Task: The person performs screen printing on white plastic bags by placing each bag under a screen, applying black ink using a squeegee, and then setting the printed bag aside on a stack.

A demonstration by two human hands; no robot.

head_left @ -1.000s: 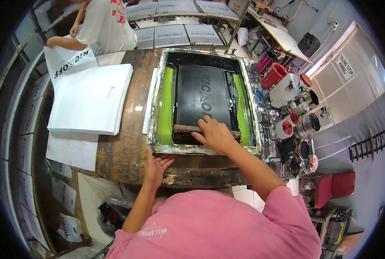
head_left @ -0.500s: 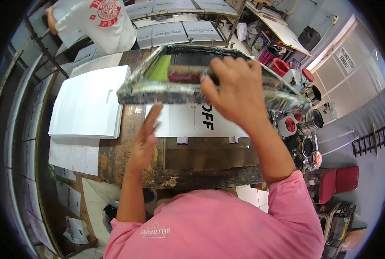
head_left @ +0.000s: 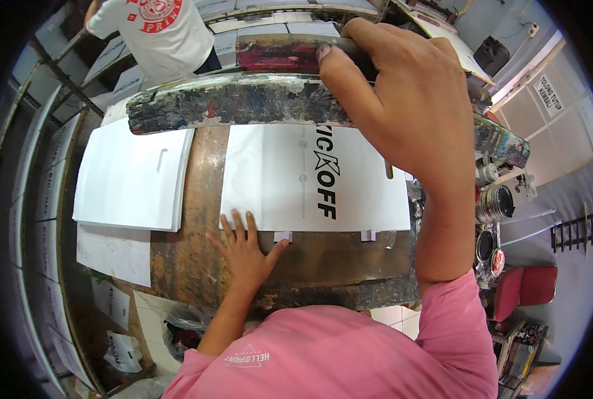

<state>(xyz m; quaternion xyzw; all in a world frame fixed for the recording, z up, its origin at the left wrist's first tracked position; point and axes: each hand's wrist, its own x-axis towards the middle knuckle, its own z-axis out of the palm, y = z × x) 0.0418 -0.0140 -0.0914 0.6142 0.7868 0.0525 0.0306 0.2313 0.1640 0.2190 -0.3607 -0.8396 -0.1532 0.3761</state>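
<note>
My right hand [head_left: 403,100] is closed round the stained wooden handle of a squeegee [head_left: 276,54], thumb along its near side. Just below it, a paint-crusted screen-printing frame [head_left: 223,103] is tilted up off the table, its near edge raised toward me. Beneath the frame lies a flat white bag [head_left: 263,166] with black lettering and a handle slot; its far part is hidden. My left hand [head_left: 248,249] is open, fingers spread, fingertips on the bag's near left corner. The mesh of the screen cannot be seen from here.
A stack of white bags [head_left: 130,176] sits on the left of the worn wooden table [head_left: 197,266]. Two small tabs [head_left: 283,237] touch the bag's near edge. Ink cans [head_left: 495,201] stand at the right. Beyond the table, a person in a white shirt [head_left: 160,40] works near racks.
The frame and squeegee have come up and nearer with my right hand, uncovering more of the printed bag. My left hand has gone from upright beside the frame to flat on the bag's corner.
</note>
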